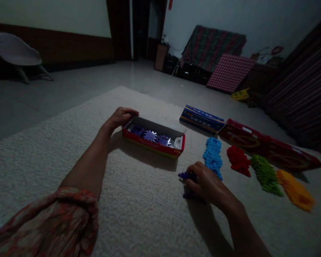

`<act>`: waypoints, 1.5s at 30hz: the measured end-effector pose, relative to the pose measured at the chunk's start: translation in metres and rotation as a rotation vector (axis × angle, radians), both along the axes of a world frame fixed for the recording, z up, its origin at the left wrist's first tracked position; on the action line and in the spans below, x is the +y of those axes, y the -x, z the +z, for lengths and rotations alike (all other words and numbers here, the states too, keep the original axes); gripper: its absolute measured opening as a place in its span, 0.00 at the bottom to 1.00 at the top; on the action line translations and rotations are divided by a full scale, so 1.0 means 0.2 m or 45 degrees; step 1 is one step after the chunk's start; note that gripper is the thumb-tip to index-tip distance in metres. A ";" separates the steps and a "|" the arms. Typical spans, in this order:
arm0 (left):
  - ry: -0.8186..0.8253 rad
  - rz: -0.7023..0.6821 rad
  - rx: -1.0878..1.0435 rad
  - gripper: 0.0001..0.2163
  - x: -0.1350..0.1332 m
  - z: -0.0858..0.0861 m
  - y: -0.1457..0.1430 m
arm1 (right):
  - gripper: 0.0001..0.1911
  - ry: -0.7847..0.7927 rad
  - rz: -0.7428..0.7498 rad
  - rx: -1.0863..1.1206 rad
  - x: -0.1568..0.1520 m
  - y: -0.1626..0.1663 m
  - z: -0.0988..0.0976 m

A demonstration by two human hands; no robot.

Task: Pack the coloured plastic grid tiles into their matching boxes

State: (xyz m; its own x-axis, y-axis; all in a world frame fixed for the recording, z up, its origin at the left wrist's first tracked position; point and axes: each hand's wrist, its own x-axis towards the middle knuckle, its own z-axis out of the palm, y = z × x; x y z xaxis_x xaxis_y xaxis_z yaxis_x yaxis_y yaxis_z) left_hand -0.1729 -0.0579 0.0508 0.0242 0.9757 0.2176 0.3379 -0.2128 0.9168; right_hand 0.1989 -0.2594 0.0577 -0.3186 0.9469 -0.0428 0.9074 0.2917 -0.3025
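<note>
My left hand (124, 116) grips the left end of a long, open red box (153, 145), its fingers over the rim. Inside lie several purple interlocking toy pieces (150, 136) and a white round item (178, 142) at the right end. To the box's right, low over the mat, my right hand (203, 180) is closed on a dark purple interlocking piece (183, 175), partly hidden by the fingers. Below the hand, more purple (189, 196) shows against the mat. Beyond it lies a pile of light-blue pieces (213, 157).
Rightward from the blue pile run piles of red (238, 160), green (266, 175) and orange pieces (295, 190). Behind them stand a dark blue box (202, 119) and red boxes (246, 137). A cream textured mat (133, 207) lies beneath everything. A pale chair (16, 50) stands far left.
</note>
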 end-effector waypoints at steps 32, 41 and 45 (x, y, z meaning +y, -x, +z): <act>-0.039 -0.046 0.033 0.19 0.06 -0.06 0.02 | 0.11 -0.176 0.186 0.031 0.57 0.41 0.21; -0.028 -0.037 0.059 0.20 0.03 -0.01 0.00 | 0.04 -0.398 0.159 0.205 0.47 0.21 0.26; 0.046 0.008 0.097 0.22 -0.04 0.04 -0.04 | 0.04 -0.273 0.105 0.072 0.33 0.09 0.23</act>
State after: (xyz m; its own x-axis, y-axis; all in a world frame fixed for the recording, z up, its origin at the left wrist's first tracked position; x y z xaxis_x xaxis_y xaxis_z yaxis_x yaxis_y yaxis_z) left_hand -0.1659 -0.0660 0.0593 0.0328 0.9832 0.1798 0.4079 -0.1774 0.8956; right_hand 0.1813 -0.1925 0.1029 -0.3917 0.9030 0.1767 0.8612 0.4274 -0.2752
